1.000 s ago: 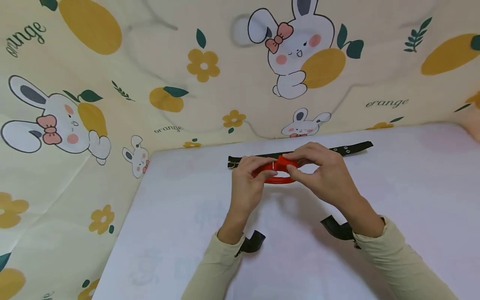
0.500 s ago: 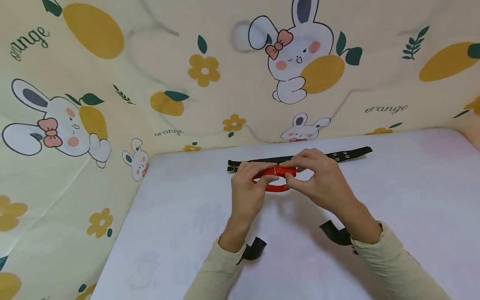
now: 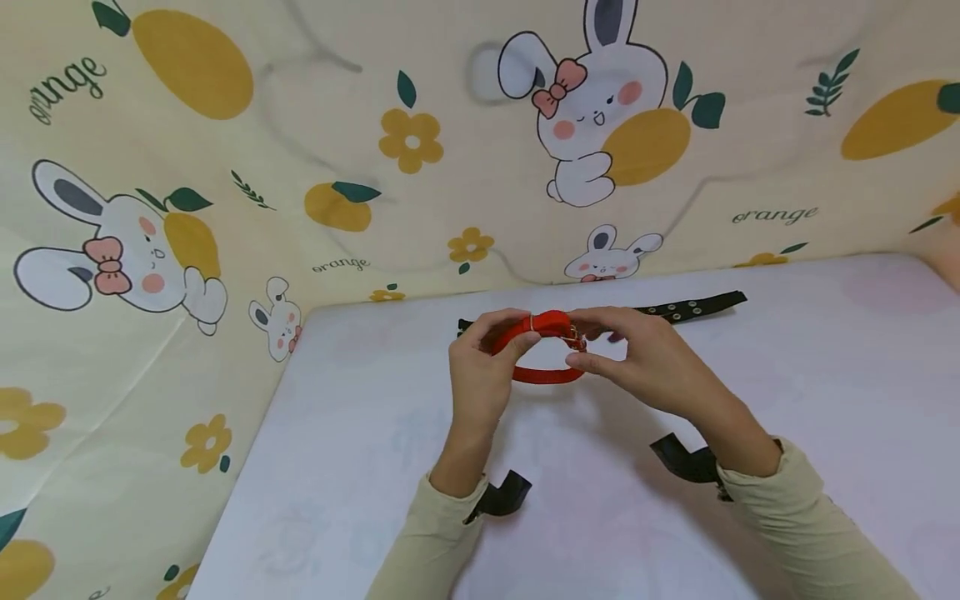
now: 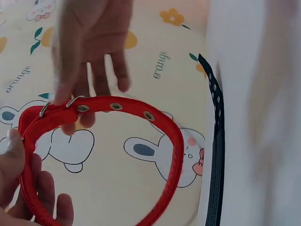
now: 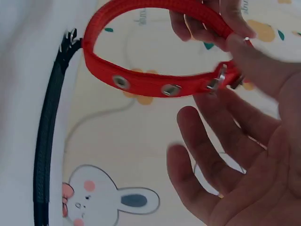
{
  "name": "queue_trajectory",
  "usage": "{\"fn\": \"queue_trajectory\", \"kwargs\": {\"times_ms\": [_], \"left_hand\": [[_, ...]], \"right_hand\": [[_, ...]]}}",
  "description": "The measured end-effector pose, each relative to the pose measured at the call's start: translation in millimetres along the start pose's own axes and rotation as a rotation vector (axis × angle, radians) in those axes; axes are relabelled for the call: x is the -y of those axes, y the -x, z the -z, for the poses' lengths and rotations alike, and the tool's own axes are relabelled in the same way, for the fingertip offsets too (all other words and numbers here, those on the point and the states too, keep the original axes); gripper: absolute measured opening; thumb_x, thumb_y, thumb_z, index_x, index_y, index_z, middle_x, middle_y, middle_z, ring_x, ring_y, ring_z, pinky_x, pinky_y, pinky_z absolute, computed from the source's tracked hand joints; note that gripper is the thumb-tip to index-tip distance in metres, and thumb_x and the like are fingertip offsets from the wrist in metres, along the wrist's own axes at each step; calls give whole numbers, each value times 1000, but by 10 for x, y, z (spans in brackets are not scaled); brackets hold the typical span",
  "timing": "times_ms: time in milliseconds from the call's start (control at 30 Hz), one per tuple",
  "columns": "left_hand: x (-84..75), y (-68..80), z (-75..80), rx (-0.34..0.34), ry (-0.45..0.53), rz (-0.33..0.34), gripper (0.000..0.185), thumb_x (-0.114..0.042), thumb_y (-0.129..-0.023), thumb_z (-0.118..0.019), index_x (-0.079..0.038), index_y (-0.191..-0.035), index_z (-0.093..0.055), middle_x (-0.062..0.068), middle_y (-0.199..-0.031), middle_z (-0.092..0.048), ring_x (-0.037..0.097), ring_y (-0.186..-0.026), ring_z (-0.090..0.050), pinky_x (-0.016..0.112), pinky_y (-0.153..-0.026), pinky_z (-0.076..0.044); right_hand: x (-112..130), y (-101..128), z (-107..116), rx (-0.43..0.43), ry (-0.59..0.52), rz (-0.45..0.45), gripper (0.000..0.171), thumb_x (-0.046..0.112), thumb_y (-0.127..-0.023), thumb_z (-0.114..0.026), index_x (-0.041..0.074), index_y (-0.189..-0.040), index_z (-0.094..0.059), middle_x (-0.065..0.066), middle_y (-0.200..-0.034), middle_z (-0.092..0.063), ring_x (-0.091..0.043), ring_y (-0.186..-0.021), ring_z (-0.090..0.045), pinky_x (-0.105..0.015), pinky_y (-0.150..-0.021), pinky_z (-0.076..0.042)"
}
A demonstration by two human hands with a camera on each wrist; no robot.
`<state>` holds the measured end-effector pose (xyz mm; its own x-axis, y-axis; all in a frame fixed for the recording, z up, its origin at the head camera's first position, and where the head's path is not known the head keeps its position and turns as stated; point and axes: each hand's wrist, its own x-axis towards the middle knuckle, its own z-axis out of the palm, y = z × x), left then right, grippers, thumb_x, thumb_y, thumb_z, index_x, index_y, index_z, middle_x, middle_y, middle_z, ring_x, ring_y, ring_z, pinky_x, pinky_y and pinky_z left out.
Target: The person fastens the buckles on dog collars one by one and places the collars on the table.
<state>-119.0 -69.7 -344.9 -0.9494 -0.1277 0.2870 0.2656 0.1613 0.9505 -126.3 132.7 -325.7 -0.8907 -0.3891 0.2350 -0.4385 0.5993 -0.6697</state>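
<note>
A red collar [image 3: 547,377], closed into a ring, is held up over the table by both hands. My left hand [image 3: 482,375] grips its left side, thumb in front and fingers behind. At the metal buckle [image 5: 218,79], my right hand [image 3: 656,360] pinches the collar between thumb and forefinger, its other fingers spread out loosely below. Metal-rimmed eyelets [image 4: 116,107] run along the band beside the buckle in the left wrist view. Part of the band is hidden behind the left fingers in the head view.
A black collar [image 3: 693,307] with metal eyelets lies stretched out along the back of the white table [image 3: 360,417], partly behind the hands. A cloth [image 3: 420,50] printed with rabbits and oranges hangs behind and to the left. Black straps [image 3: 506,493] hang at the wrists.
The red collar has turned and shifted slightly left, so its buckle now shows by the right fingertips. The right fingers have slid from the strap's folded part to the buckle.
</note>
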Motion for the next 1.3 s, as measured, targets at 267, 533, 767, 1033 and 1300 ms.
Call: {"fn": "queue_trajectory", "kwargs": {"times_ms": [267,533,767,1033,1300], "left_hand": [[-42,-66,90,40,296,253,29,-7,-85,-76,-3,-113,-69,6,-105,-71,17,-99,-67,27,-90,-57],[-72,-113,194,127,395,315,20,-4,-92,-69,0,-111,-67,-2,-94,-72,13,-92,-69,27,-94,-53],[-106,-117,225,95,314,283,23,-7,-91,-71,5,-111,-67,-3,-90,-71,13,-90,-67,23,-87,-54],[-93,-119,239,70,283,232,24,-8,-89,-74,1,-111,-70,0,-95,-73,16,-91,-67,24,-85,-57],[-76,-111,237,78,236,197,22,-12,-93,-70,-3,-112,-74,2,-99,-74,16,-90,-69,25,-85,-58]], "right_hand": [[-7,-6,-30,-121,-59,84,36,17,-90,-74,22,-124,-63,5,-95,-73,-6,-88,-63,-26,-77,-58],[8,-1,-25,-192,-126,164,34,10,-90,-73,18,-122,-63,0,-97,-74,-4,-82,-64,-16,-75,-55],[26,0,-29,-251,-84,118,30,13,-91,-73,17,-120,-66,0,-95,-72,-5,-83,-63,-10,-77,-52],[48,9,-35,-285,-71,86,28,15,-91,-73,17,-119,-68,0,-97,-74,-9,-85,-67,-9,-76,-52],[21,1,-41,-378,-89,72,21,12,-86,-77,12,-107,-72,-2,-94,-77,0,-79,-65,-5,-73,-50]]}}
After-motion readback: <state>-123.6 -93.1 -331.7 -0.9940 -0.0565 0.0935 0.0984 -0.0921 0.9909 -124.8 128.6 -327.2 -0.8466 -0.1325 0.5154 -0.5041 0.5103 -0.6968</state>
